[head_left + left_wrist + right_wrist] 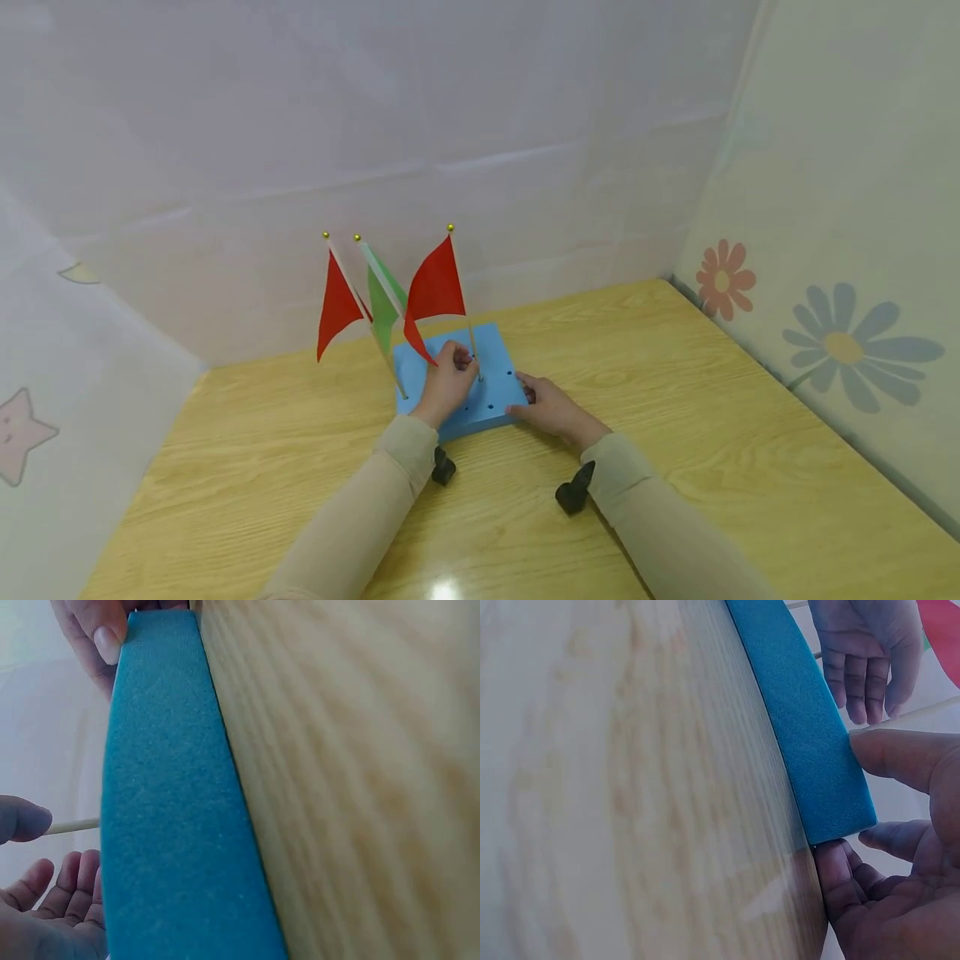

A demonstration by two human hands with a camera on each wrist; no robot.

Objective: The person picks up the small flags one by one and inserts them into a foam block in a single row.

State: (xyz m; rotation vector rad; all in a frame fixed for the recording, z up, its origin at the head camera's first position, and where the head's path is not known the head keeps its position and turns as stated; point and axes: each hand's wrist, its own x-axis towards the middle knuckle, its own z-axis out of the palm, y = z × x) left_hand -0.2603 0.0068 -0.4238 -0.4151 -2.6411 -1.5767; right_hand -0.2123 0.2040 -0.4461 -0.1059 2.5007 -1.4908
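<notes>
A thick blue foam board [498, 342] with small holes lies on the table. Rising from it are three flags with gold ball tips: a left red flag [337, 307], a light green flag [384, 304] and a right red flag [442, 283]. Thumb at the lower stick [73, 826], my left hand [448, 379] pinches the right red flag's stick just above the board; its other fingers hang loosely curled. My right hand [551, 406] grips the board's near right corner, thumb on top and fingers at the side. The green flag's base is hidden by the left hand.
The wooden table [675, 400] meets a pale cloth wall at the back and printed cloth on both sides. A black wrist mount [444, 467] sits under the left cuff, and another black mount [575, 490] under the right.
</notes>
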